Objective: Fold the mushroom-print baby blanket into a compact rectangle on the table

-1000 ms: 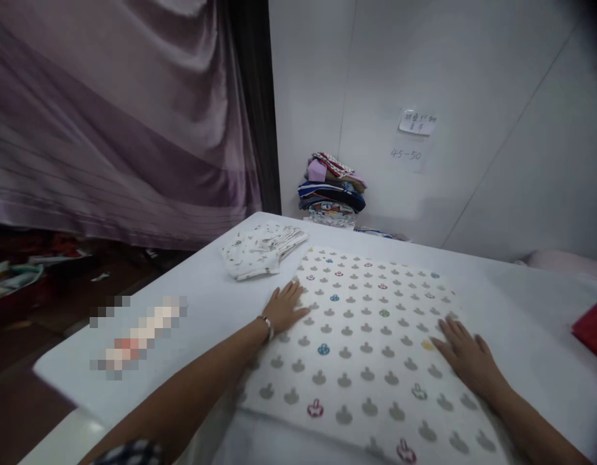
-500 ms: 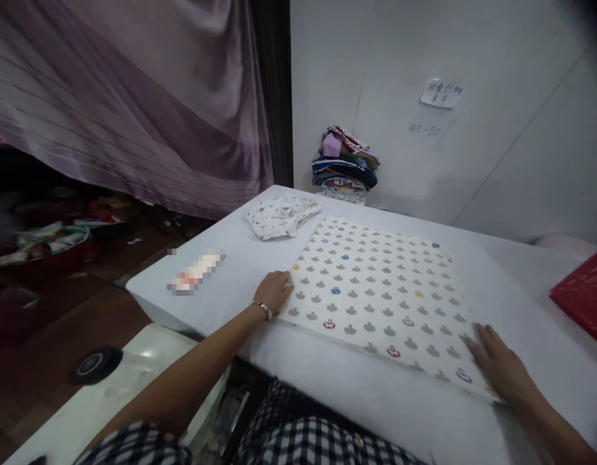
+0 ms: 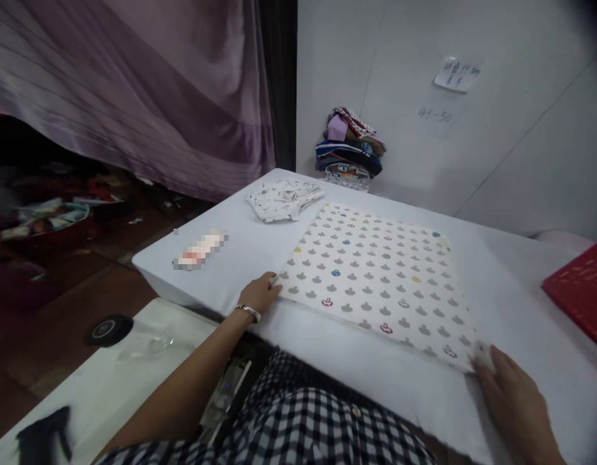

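Observation:
A white cloth [image 3: 376,278] printed with grey and coloured mushroom shapes lies flat and folded on the white table. At its near left corner, my left hand [image 3: 260,296] grips the edge between thumb and fingers. My right hand [image 3: 514,394] is closed on the near right corner, which lifts slightly between thumb and fingers; it is a little blurred. Beyond the left side of this cloth, a crumpled white cloth with small dark prints [image 3: 282,199] rests on the table.
The white table [image 3: 221,278] stands against a wall. Behind it is a stack of folded fabrics [image 3: 349,155]. A red box-like object [image 3: 582,290] sits at the right. A pixelated item [image 3: 200,249] lies at left. Below, a white surface [image 3: 148,368] carries a black round object [image 3: 109,330].
Both hands have moved towards my body at the near corners. The right hand has gone from lying flat beside the cloth to pinching its corner. The view has shifted slightly.

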